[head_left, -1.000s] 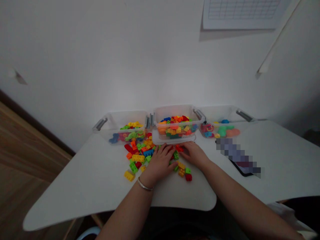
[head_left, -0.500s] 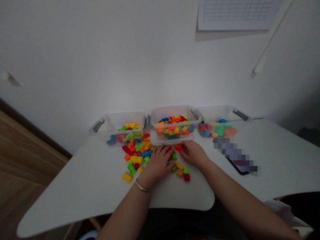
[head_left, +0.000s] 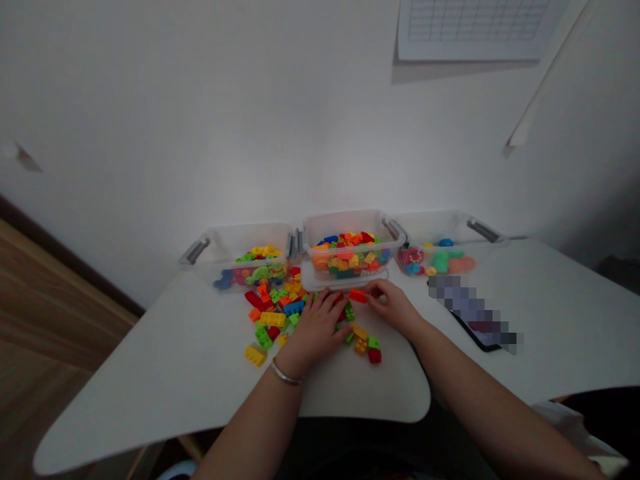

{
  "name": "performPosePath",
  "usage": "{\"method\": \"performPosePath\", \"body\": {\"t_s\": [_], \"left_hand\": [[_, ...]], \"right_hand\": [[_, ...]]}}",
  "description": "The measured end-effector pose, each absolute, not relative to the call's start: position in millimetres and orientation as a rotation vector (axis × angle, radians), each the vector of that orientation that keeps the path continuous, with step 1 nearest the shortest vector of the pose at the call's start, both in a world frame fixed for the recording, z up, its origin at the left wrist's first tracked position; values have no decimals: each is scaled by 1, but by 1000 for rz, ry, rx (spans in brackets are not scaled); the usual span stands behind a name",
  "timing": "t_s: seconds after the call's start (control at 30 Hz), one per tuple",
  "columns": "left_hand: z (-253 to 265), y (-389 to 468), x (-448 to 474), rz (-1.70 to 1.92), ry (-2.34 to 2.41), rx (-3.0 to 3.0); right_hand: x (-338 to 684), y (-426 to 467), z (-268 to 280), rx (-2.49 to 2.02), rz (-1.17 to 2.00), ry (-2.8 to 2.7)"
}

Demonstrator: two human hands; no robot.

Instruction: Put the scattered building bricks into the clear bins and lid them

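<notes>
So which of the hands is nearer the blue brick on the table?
Left. The left hand is just right of the blue brick, over loose bricks; the right hand is farther off, at a red-orange brick.

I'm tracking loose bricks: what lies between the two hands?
The head view shows a red-orange brick at the right hand, a green brick by the left hand, and yellow-orange bricks lower in the picture.

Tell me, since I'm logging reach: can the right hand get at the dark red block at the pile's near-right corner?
Probably yes: bare tabletop separates the right hand from the dark red block, though its fingers are at an orange-red block.
</notes>
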State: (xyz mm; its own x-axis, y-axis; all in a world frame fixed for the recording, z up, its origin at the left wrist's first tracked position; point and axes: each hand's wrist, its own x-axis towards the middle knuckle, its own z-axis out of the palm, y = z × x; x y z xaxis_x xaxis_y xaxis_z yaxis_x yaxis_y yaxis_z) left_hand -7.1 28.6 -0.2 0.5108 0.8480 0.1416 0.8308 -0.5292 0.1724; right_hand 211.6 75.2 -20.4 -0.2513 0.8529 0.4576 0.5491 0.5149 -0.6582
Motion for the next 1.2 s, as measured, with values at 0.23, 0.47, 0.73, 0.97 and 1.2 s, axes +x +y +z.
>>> {"method": "performPosePath", "body": {"t_s": [0.23,0.47,0.73,0.97,1.2], "left_hand": [[1,28,-8,314,1477,2665],[0,28,-8,318,1484,2655],[0,27,-8,337,1487,2647],[-2,28,-8,351,1478,2650],[1,27,-8,384,1471,2634]], "right_hand": [[217,84,17,-986,393,-1448],[230,125,69,-1152,84,-1442],[234,148,77,-1528,-88,-1777],[236,148,81,-1502,108,-1766],[235,117,60,-1186,69,-1542]]}}
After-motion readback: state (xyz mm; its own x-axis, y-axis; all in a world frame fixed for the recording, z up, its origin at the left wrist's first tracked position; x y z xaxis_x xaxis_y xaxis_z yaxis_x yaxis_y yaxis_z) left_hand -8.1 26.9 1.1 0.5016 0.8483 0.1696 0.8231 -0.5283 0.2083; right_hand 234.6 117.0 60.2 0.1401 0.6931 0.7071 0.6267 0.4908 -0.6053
